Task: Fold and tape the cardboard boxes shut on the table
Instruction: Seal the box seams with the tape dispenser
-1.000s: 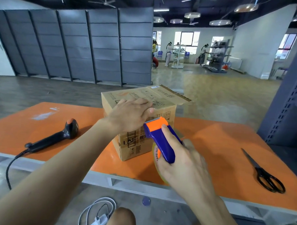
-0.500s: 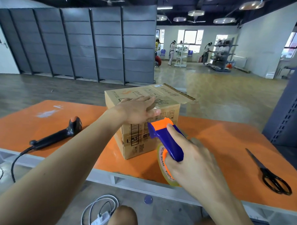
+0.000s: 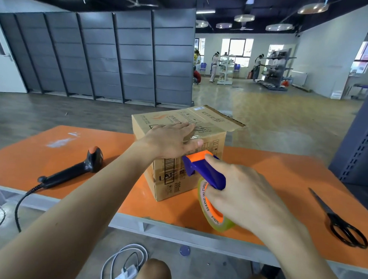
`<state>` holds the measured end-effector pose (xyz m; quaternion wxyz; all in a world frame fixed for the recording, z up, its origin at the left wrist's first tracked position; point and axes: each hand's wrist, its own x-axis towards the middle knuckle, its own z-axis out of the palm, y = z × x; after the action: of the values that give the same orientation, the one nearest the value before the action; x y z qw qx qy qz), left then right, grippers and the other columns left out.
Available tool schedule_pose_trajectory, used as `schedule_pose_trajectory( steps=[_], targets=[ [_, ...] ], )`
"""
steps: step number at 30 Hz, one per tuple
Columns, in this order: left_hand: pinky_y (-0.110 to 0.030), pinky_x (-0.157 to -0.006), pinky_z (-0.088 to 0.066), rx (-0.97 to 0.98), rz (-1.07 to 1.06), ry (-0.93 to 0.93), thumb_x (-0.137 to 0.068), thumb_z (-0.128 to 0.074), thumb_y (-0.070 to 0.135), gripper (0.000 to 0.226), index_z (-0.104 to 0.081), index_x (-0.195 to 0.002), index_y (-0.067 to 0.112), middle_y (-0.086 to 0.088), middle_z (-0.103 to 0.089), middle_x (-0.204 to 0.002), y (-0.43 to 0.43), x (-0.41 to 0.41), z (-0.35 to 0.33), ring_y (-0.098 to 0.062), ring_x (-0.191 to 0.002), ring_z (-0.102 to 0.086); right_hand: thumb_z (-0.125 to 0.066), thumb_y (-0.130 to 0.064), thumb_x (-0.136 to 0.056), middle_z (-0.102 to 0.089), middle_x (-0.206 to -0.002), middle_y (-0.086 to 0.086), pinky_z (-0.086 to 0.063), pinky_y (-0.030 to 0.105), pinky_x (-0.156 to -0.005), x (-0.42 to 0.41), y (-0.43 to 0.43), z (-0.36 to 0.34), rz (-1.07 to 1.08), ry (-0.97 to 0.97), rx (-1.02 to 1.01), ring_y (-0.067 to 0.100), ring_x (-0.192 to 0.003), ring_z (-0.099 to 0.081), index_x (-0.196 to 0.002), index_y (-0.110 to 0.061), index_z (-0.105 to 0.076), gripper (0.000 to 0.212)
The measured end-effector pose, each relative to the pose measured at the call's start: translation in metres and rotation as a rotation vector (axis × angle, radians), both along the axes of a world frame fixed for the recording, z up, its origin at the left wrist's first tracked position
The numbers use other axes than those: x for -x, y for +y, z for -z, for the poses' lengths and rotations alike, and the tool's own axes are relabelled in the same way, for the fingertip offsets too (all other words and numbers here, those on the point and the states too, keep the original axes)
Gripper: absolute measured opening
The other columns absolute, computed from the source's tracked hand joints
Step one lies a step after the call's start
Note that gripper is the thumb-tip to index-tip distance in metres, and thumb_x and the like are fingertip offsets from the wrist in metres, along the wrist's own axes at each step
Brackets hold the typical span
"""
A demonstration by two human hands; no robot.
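A brown cardboard box (image 3: 184, 158) sits on the orange-topped table (image 3: 282, 176). Left of the box lies a black handheld barcode scanner (image 3: 73, 171); well to the box's right lie black-handled scissors (image 3: 341, 222). The left hand (image 3: 170, 141) rests on the box's top, and the right hand (image 3: 245, 195) holds a blue-and-orange tape dispenser (image 3: 207, 173) against its near side.

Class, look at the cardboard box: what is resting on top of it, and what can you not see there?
The left hand lies flat on the cardboard box, palm down on the closed flaps. The flap seam beneath the palm is covered. Nothing inside shows.
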<state>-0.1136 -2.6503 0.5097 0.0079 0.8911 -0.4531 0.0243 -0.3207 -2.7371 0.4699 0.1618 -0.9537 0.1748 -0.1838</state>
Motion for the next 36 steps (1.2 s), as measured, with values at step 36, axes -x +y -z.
schedule_pose_trajectory(
  steps=[36],
  targets=[
    [-0.044, -0.126, -0.014, 0.079, 0.030, -0.057, -0.098, -0.016, 0.072, 0.080, -0.010, -0.163, 0.027, 0.004, -0.013, -0.170, 0.002, 0.000, 0.005, -0.016, -0.157, -0.012, -0.055, -0.054, -0.091, -0.060, -0.096, -0.005, -0.053, 0.032, -0.073, 0.004, 0.004, 0.022, 0.017, -0.026, -0.047, 0.020, -0.082, -0.062, -0.154, -0.050, -0.021, 0.071]
  ],
)
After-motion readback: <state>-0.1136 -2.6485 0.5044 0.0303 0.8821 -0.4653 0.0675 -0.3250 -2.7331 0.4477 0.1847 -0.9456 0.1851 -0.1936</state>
